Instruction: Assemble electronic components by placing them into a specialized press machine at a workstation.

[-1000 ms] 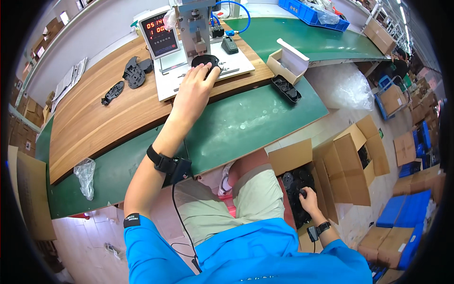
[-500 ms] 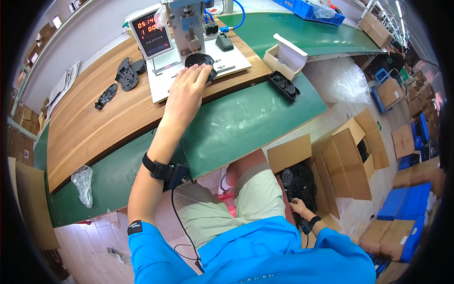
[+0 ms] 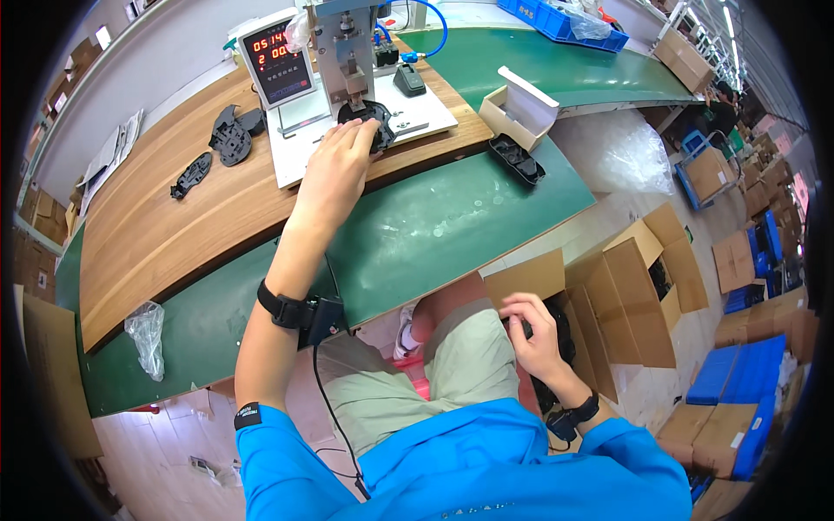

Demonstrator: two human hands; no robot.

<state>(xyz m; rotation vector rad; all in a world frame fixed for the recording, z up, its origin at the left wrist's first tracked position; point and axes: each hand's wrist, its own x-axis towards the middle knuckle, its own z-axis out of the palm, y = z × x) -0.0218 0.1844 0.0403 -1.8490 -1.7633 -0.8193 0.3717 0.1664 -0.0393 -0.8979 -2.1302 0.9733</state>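
Black plastic part point(image 3: 372, 115) under the press, upper centre, gripped by left hand point(image 3: 334, 169); right hand point(image 3: 532, 334) grasps a black piece point(image 3: 556, 323) over the open brown carton point(image 3: 543, 282), lower right.

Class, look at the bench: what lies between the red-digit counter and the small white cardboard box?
In the head view, the press fixture, a black part under the left hand, and a black pedal-like switch.

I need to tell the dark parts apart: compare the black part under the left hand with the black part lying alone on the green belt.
The part under the left hand sits on the white press base, roundish and partly covered. The belt part lies free on the green belt, long and narrow, untouched. Both are black plastic.
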